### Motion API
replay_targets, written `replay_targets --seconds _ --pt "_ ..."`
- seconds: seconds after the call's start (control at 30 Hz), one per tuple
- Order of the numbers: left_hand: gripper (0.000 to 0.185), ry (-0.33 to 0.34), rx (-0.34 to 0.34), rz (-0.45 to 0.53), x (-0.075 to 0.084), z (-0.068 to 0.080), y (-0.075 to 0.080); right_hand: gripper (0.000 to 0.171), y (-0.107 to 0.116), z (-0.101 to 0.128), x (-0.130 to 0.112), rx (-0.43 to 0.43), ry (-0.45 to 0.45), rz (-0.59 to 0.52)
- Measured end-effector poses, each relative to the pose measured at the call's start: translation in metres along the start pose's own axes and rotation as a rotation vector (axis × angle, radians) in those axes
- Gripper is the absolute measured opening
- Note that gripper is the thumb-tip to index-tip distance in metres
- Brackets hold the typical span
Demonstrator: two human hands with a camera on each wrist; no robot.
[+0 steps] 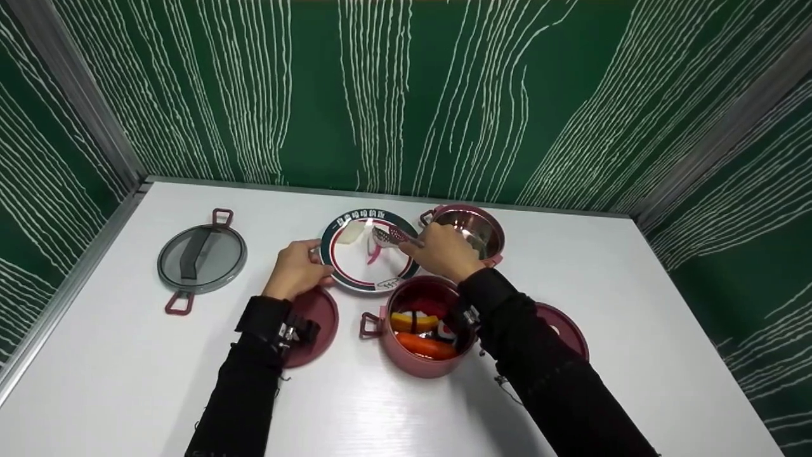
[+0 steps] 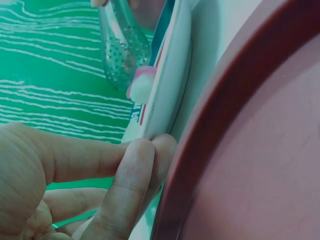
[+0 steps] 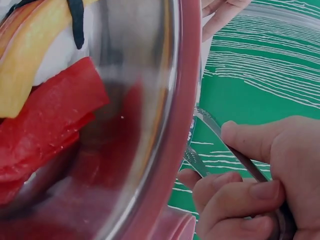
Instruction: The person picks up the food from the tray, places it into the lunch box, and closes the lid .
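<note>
Tongs point(image 1: 388, 237) sit in my right hand point(image 1: 444, 251), fingers curled round the handles, the perforated tips reaching left over the plate point(image 1: 355, 270) at the middle of the white table point(image 1: 127, 381). Going left to right: a grey glass lid point(image 1: 202, 259) with red loops lies far left. Next, my left hand point(image 1: 297, 270) pinches the plate's left rim between thumb and fingers point(image 2: 135, 170). Just near of that hand a pink lid point(image 1: 317, 324) lies flat, partly under my wrist. On the plate I see a pale piece point(image 1: 350, 232) at its far edge and a pink piece point(image 1: 374, 254) under the tong tips. Near of the plate stands a pink pot point(image 1: 406, 362) holding red, orange and yellow food. Far right of the plate is an empty steel-lined pot point(image 1: 472, 230). Another pink lid point(image 1: 564, 330) lies under my right sleeve.
</note>
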State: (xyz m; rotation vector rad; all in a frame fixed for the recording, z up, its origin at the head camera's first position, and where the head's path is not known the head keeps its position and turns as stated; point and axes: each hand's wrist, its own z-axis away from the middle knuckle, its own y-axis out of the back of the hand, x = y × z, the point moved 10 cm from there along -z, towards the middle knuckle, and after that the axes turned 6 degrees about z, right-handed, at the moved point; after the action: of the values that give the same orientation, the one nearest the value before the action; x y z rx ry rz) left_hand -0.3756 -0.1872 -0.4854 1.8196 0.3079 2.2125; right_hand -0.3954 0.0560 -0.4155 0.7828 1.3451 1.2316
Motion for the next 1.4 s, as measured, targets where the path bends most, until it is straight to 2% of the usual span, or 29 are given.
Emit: replay_targets --seconds 0.17,0.43,0.6,0.77,1.17,1.4 --pt "0.071 0.003 0.002 0.007 -0.002 -0.001 0.001 0.042 -0.006 0.000 -0.007 -0.020 0.012 -0.027" --pt "0.070 -0.007 0.000 -0.013 0.002 0.000 0.000 0.042 -0.012 -0.001 -0.020 -0.005 0.051 0.001" --pt "0.072 -0.006 -0.005 -0.007 0.003 -0.001 -0.002 0.039 -0.014 -0.001 -0.023 0.024 0.074 0.021" --pt "0.074 -0.002 -0.001 -0.018 0.002 -0.001 -0.002 0.036 -0.015 0.000 -0.021 0.000 0.072 0.016" --pt "0.072 -0.014 0.011 -0.019 0.000 -0.002 0.002 0.030 -0.007 0.007 -0.019 0.015 0.116 -0.029" --pt "0.069 -0.054 0.020 -0.090 0.004 0.000 0.004 0.028 0.005 0.013 -0.015 0.072 0.162 -0.040"
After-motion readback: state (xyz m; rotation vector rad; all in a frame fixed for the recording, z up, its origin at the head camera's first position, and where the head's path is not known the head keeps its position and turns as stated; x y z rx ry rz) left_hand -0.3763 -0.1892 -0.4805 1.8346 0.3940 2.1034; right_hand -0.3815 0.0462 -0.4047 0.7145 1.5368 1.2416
